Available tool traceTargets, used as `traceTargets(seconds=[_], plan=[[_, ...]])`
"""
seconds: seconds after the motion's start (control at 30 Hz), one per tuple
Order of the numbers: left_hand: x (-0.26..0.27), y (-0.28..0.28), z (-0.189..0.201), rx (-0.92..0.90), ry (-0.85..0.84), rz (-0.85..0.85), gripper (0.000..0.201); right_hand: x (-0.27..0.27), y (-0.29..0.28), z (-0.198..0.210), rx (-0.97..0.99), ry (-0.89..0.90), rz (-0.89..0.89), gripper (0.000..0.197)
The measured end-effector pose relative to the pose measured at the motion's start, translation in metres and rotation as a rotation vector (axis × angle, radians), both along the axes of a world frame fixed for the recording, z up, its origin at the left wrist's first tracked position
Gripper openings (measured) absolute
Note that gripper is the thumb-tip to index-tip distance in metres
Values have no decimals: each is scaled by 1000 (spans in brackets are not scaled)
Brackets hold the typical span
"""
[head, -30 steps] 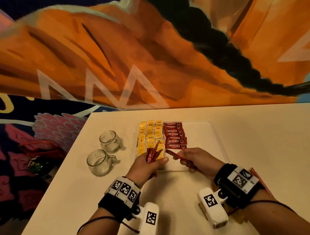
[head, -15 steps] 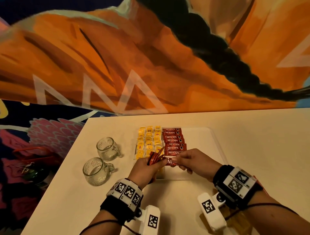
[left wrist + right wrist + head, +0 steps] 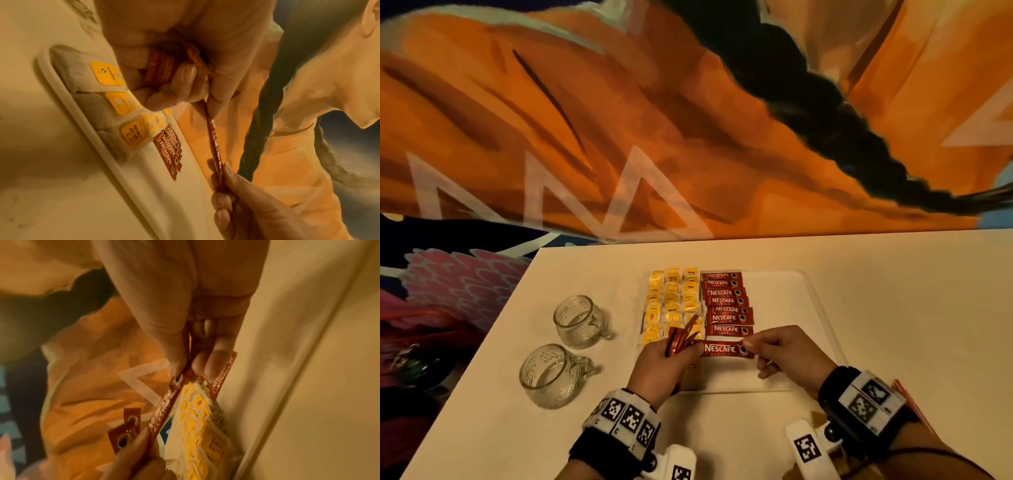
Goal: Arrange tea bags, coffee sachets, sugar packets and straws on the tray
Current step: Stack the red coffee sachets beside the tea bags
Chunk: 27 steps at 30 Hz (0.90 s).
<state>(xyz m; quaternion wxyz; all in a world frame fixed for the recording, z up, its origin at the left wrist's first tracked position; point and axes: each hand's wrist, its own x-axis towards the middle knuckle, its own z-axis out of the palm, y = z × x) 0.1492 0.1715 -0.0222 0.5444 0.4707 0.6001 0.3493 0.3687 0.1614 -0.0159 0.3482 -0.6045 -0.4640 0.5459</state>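
Coffee sachet (image 3: 726, 350) | red, white NESCAFE lettering | flat, pinched between both hands (image 3: 787, 349)

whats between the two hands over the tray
One red coffee sachet, stretched flat between the left hand and right hand, each pinching an end; clearest in the head view.

The tray (image 3: 804, 308) lies bare right of the coffee sachets (image 3: 726, 301); 2 glass mugs (image 3: 565, 346) stand left.

1. Left wrist (image 3: 621, 423): black band, white blocks printed with black square codes.
2. Right wrist (image 3: 864, 407): same black band, coded white blocks.
3. White cameras (image 3: 808, 448) under both, thin dark cables trailing.
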Motion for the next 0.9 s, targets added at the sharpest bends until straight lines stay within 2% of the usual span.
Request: traceTargets(seconds=[0.07, 0.23, 0.47, 0.57, 0.7, 0.83, 0.9], plan=[[-1, 1, -2, -17, 8, -30, 18, 5, 1, -5, -29, 14, -3, 13], [-8, 4, -7, -36, 12, -38, 12, 29, 14, -23, -118, -98, -114, 10], [-15, 6, -19, -106, 2, -33, 27, 28, 33, -45, -213, -172, -165, 18], [-15, 5, -21, -110, 6, -53, 24, 22, 41, -46, -226, -221, -174, 24], [-16, 7, -26, -127, -3, -72, 31, 17, 51, -43, -255, -249, -175, 27], [-16, 7, -28, -125, -13, -100, 26, 16, 58, -40, -273, -252, -181, 27], [-17, 8, -28, -120, -1, -113, 16, 17, 60, -39, -279, -259, -174, 30]])
